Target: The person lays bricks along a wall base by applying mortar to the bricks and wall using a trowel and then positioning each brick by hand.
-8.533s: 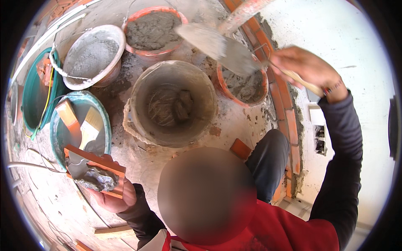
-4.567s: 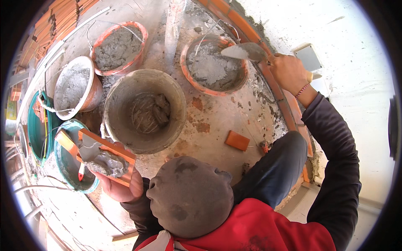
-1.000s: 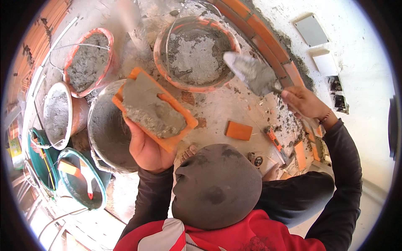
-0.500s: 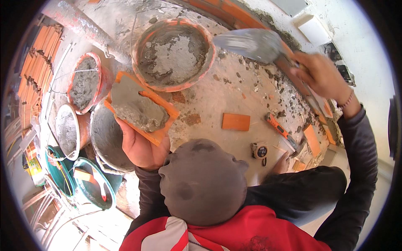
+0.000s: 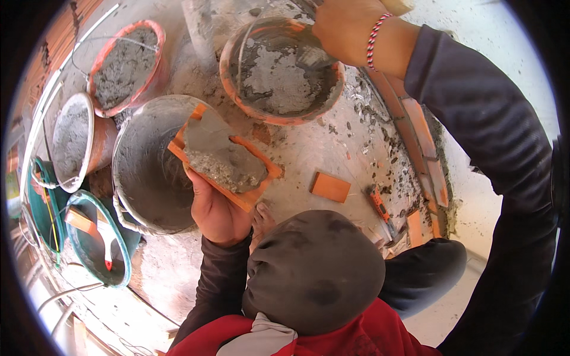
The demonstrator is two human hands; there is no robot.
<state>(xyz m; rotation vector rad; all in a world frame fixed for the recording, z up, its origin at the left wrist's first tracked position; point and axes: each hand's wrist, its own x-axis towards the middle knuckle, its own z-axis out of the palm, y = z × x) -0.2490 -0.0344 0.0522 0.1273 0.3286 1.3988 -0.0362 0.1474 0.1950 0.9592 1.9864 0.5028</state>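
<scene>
Brick [image 5: 272, 168], topped with grey mortar [image 5: 222, 154], sits in the left hand [image 5: 222, 215], which is clamped on it, partly in front of a big grey bucket [image 5: 142, 199]. Clamped on a trowel [image 5: 314, 57], the right hand [image 5: 347, 29] holds the blade inside the rim of a red bucket [image 5: 284, 120]. 1 loose brick [image 5: 331, 187] lies on the floor [image 5: 306, 148].

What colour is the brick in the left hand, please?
The brick is orange, best seen in the head view.
</scene>
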